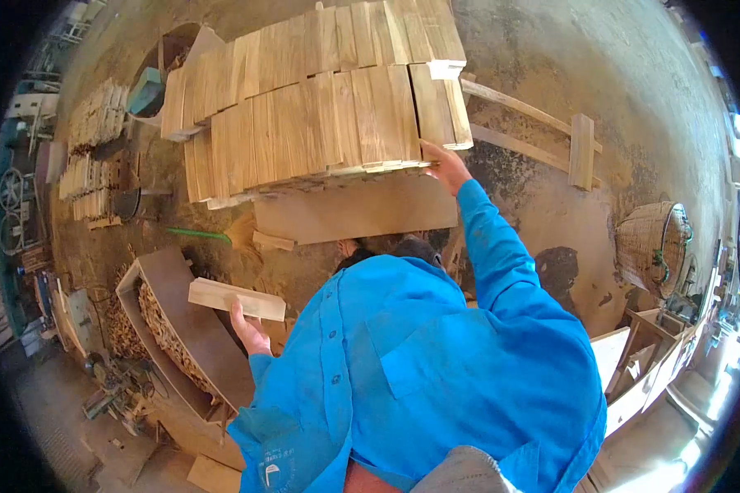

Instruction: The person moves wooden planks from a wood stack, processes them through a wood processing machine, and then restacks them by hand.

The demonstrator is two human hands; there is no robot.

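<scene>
My left hand (252, 333) is closed around one end of a short, pale wooden board (237, 299), held out over the left side. At the front edge of a large stack of similar wooden boards (304, 123), my right hand (450, 169) has its fingers at the near end of a board (434, 103), beside a narrow dark gap. Its thumb side is low against the edge, and part of the grip is hidden. The boards lie side by side in two rows, the far row behind the near one.
A brown bin of wood scraps (168, 320) stands at left, near a green-handled broom (201, 234). Smaller wood stacks (94, 123) sit farther left. Long wooden strips (518, 105) with a block (581, 152) lie at right, and a wicker basket (645, 246) rests beyond.
</scene>
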